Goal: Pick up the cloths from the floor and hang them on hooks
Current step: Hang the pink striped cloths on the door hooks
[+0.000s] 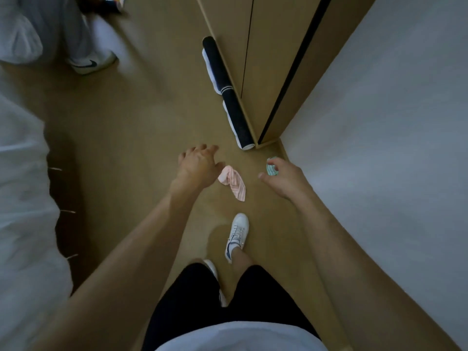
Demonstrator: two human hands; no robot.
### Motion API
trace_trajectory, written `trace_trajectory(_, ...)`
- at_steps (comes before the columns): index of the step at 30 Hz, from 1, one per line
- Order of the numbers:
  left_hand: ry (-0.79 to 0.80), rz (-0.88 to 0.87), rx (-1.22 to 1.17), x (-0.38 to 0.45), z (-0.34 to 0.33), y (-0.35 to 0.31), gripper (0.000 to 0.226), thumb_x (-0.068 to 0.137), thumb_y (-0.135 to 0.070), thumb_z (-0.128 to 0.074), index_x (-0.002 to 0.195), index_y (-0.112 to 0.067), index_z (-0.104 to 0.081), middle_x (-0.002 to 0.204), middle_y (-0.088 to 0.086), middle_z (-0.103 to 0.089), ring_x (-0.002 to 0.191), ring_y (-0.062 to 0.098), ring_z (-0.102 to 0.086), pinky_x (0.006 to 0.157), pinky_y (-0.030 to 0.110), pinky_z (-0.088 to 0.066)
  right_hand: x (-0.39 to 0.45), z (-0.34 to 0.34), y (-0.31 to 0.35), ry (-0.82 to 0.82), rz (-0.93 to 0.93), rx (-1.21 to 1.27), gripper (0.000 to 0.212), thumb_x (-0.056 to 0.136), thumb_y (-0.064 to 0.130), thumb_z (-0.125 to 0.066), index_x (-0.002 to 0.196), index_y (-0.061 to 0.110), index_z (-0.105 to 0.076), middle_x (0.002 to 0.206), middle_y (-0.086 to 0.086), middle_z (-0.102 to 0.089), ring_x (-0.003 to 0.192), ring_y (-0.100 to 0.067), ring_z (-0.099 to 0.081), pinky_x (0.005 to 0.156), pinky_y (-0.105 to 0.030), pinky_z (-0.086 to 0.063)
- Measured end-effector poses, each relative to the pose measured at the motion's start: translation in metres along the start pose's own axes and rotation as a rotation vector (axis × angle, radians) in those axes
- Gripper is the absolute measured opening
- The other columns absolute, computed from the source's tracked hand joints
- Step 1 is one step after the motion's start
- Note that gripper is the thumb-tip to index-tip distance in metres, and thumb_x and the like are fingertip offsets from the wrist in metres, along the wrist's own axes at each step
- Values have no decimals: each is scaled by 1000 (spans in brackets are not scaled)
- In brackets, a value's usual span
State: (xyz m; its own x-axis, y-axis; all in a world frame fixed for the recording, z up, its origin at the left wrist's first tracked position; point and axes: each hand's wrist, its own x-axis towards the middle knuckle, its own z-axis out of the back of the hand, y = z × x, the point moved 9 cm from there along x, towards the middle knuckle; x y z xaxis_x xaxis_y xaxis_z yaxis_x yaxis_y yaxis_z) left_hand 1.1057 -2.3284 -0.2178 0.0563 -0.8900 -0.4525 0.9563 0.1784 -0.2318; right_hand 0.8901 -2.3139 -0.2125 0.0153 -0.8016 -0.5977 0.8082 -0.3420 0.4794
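Head view: left hand reaching down, fingers spread, holding nothing. Pink striped cloth crumpled on the floor, just beside left thumb; contact unclear. Right hand fingers loosely extended over green cloth near the wall; cloth mostly hidden behind the fingers, grip not discernible. Rolled dark mats along the wardrobe. Motion blur upper left.

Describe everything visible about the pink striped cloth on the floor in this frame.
The pink cloth is a small piece of soft fabric with pale pink and white stripes. It lies crumpled on the tan floor, bunched at its upper left and tapering to a corner at lower right. The left hand reaches just beside its bunched end; contact cannot be confirmed.
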Motion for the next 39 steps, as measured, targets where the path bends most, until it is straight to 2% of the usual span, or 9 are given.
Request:
trace_trajectory(4,55,-1,9,57,-27,7,55,95,-48,-50,145,-26,-42,142,9,-49,126,35,-47,104,44,-34,61,-14,-11,64,-47,-22,53,90,41,-62,137,22,-48,136,-6,-54,122,-24,-52,88,-26,-38)
trace_trajectory(7,93,-18,-5,101,-63,17,55,96,-47,-52,144,-24,-42,140,10,-50,124,35,-50,103,45,-35,107,-42,-31,103,-97,-22,52,90,39,-62,136,19,-51,137,-7,-53,121,-25,-53,94,-30,-42)
trace_trajectory(11,151,-22,-31,156,-131,40,54,95,-43,-55,144,-22,-43,138,14,-51,121,37,-52,99,45,-39,166,-93,-71,128,-192,-27,47,88,38,-65,130,18,-57,133,-6,-57,120,-24,-54,96,-28,-42)
trace_trajectory(15,200,-37,-7,208,-212,65,55,95,-42,-57,143,-21,-43,135,15,-53,119,38,-53,97,46,-40,230,-152,-114,88,-254,24,28,87,30,-65,114,20,-67,120,-3,-66,109,-21,-60,88,-23,-43)
trace_trajectory(17,206,-78,6,236,-253,74,55,94,-42,-57,143,-21,-43,134,14,-54,117,37,-55,96,45,-41,264,-185,-135,53,-250,27,22,87,27,-65,108,20,-71,116,-3,-69,107,-20,-62,92,-25,-46)
trace_trajectory(20,196,-149,18,275,-312,87,56,93,-42,-59,143,-21,-44,134,13,-54,116,36,-55,96,45,-42,312,-239,-169,0,-241,-6,18,86,25,-67,101,19,-75,109,-4,-72,102,-20,-65,90,-27,-49)
trace_trajectory(25,144,-263,60,329,-388,89,55,93,-42,-59,143,-23,-45,138,9,-51,119,34,-52,99,45,-39,378,-308,-228,-61,-289,-40,19,86,25,-67,101,19,-76,108,-4,-73,101,-21,-67,78,-20,-43)
trace_trajectory(31,54,-395,127,389,-457,74,54,92,-42,-60,141,-24,-46,140,7,-49,125,31,-46,104,43,-31,454,-370,-280,-169,-362,-53,23,87,23,-60,103,20,-76,110,-9,-71,104,-27,-66,83,-27,-49)
trace_trajectory(39,5,-493,231,422,-500,51,52,88,-38,-66,135,-23,-51,135,6,-50,128,29,-43,107,41,-27,494,-405,-296,-219,-335,-257,25,88,31,-61,109,21,-69,113,-8,-67,110,-28,-62,88,-33,-46)
